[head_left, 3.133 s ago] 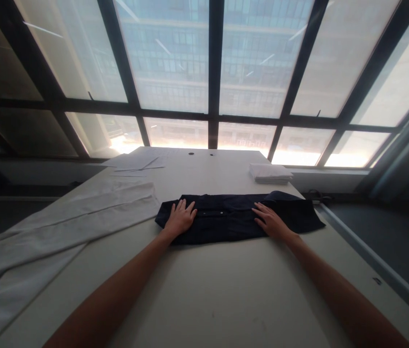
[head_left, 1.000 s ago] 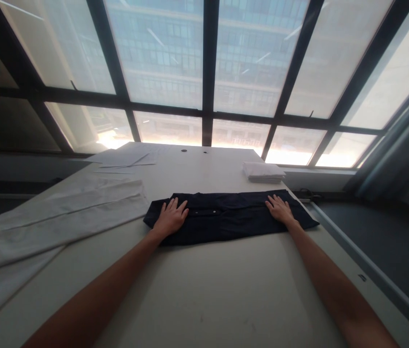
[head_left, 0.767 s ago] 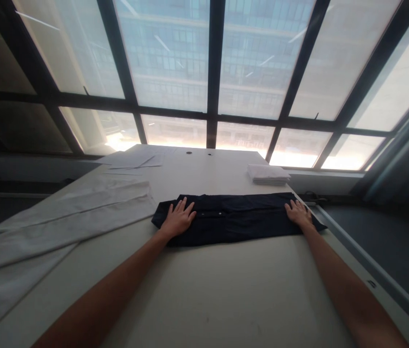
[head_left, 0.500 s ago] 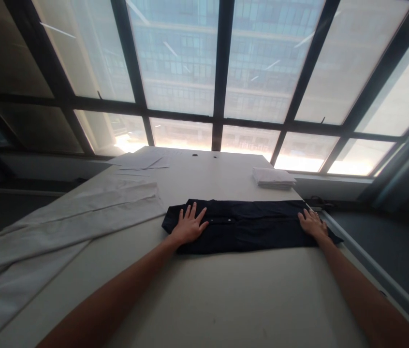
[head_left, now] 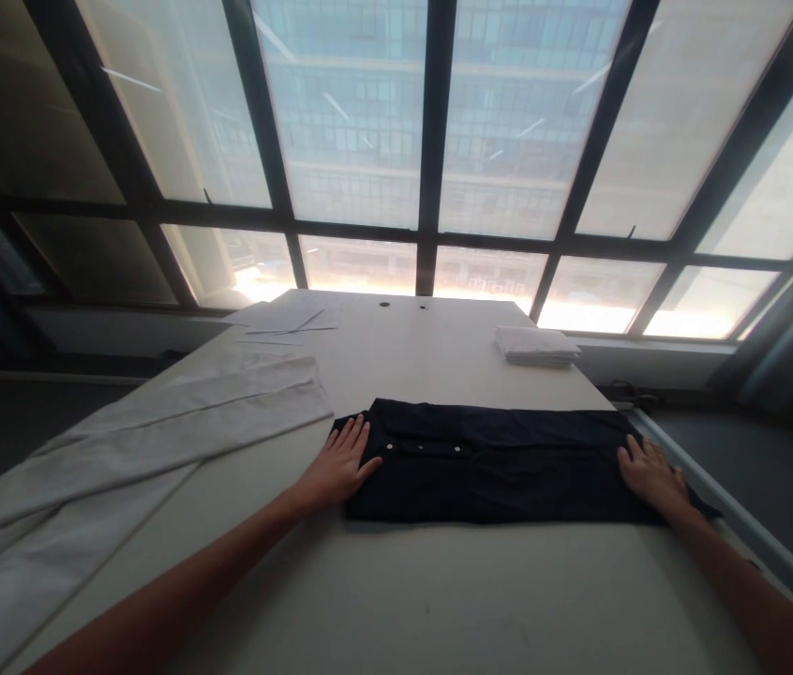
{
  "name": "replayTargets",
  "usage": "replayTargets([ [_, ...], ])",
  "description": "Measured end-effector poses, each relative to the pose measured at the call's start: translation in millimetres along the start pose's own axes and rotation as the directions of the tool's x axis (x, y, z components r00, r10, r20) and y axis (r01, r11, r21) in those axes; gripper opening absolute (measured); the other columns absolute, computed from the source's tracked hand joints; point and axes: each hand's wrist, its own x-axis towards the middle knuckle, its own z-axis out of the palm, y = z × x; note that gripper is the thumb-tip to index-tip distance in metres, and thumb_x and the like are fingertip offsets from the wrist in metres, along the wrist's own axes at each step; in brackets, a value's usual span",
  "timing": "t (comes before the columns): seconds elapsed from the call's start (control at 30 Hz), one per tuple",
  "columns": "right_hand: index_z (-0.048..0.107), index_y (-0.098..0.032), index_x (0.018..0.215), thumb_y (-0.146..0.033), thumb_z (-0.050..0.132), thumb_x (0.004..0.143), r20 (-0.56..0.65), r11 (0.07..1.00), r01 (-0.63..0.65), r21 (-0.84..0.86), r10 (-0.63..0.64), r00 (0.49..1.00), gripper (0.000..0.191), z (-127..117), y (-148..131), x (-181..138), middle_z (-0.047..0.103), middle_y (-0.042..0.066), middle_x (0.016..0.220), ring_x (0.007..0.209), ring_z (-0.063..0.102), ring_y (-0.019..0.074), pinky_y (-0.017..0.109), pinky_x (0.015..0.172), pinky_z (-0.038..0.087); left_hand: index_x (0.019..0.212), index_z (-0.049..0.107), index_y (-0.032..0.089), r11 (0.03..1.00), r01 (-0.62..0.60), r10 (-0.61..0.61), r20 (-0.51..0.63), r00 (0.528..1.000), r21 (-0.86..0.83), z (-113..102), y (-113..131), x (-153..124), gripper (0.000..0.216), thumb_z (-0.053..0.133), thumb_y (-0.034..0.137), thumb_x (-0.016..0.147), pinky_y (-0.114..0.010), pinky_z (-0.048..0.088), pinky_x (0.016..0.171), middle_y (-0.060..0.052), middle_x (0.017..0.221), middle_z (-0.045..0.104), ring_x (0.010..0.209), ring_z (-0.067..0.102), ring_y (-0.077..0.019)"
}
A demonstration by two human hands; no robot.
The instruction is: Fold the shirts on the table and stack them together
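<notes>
A dark navy garment (head_left: 501, 461), folded into a long band with small buttons showing, lies across the white table (head_left: 425, 600). My left hand (head_left: 337, 465) rests flat on its left end with fingers stretched out. At the band's right end, near the table's right edge, my right hand (head_left: 650, 476) lies flat with fingers spread. Neither hand grips the fabric.
A long white cloth (head_left: 122, 469) drapes over the table's left side. A small folded white stack (head_left: 535, 344) sits at the far right, and loose papers (head_left: 284, 319) lie at the far left. Large windows rise behind the table.
My right hand slid from the middle of the garment out to its right end, flattening it. My left hand shifted slightly to the left edge.
</notes>
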Motion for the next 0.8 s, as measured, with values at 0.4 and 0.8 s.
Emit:
replayTargets([
  [0.4, 0.062, -0.02, 0.134, -0.038, 0.043, 0.096, -0.092, 0.681, 0.732, -0.003, -0.729, 0.678, 0.047, -27, -18, -6, 0.061, 0.012, 0.14, 0.133, 0.053, 0.0284, 0.048, 0.112, 0.04, 0.146, 0.049, 0.018, 0.981, -0.101, 0.132, -0.184, 0.974, 0.166, -66, 28, 27, 0.055, 0.06, 0.032, 0.094, -0.041, 0.034, 0.113, -0.013, 0.15, 0.049, 0.138, 0.043, -0.0315],
  [0.8, 0.069, -0.02, 0.123, -0.014, 0.042, 0.089, 0.037, 0.69, 0.722, -0.037, -0.722, 0.691, 0.045, -46, -26, -2, 0.071, 0.009, 0.123, 0.108, 0.067, 0.0269, 0.041, 0.095, 0.053, 0.147, 0.048, 0.012, 0.967, -0.201, 0.212, -0.057, 0.976, 0.158, -57, 16, 54, 0.062, 0.042, 0.011, 0.086, -0.05, 0.011, 0.123, -0.015, 0.157, 0.04, 0.151, 0.023, -0.0302],
])
